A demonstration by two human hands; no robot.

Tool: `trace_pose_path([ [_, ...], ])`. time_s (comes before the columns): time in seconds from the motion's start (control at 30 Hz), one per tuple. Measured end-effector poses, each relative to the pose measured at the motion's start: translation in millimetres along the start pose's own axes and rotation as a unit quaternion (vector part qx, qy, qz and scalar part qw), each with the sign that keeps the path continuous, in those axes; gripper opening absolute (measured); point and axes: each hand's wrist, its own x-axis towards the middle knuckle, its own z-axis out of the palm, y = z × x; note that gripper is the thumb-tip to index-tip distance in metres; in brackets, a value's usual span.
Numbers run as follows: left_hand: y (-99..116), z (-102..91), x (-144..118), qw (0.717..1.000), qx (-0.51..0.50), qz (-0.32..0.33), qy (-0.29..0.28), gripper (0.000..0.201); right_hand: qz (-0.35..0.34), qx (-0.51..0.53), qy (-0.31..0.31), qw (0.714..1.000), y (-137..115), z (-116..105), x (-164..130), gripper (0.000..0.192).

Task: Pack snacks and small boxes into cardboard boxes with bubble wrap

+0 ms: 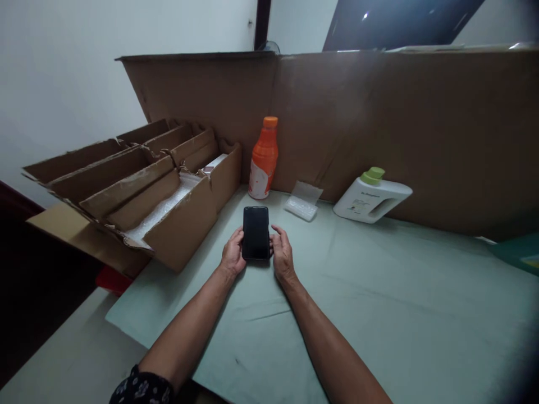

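Observation:
A black smartphone (255, 233) with a dark screen is held upright in front of me, above the pale green tabletop. My left hand (234, 252) is closed around its left edge, the thumb along the side and the other fingers mostly hidden behind. At the right edge, my right hand (283, 253) has its fingers curled against the phone, with some fingertips hidden behind it. Beyond the phone lies a small clear bubble-wrap pouch (301, 209) with its flap raised. An orange bottle (264, 160) with a white label stands behind the phone.
On the left, a divided cardboard box (185, 230) holds bubble-wrapped items. A white jug (370, 201) with a green cap stands at the back right. A tall cardboard panel (404, 129) closes off the rear of the table (379, 303). Part of a teal object (517, 247) shows at far right.

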Motion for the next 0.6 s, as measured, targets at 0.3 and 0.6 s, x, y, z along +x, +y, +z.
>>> trace_pose_path([
  [0.3, -5.8, -4.4, 1.7, 1.0, 0.006, 0.006, 0.003, 0.028, 0.004, 0.082, -0.002, 0.997, 0.4, 2.0, 1.3, 0.061],
  [0.6, -1.9, -6.6, 2.7, 0.999, 0.032, 0.031, 0.0, 0.035, 0.026, 0.099, -0.081, 0.991, -1.9, -12.5, 4.0, 0.048],
])
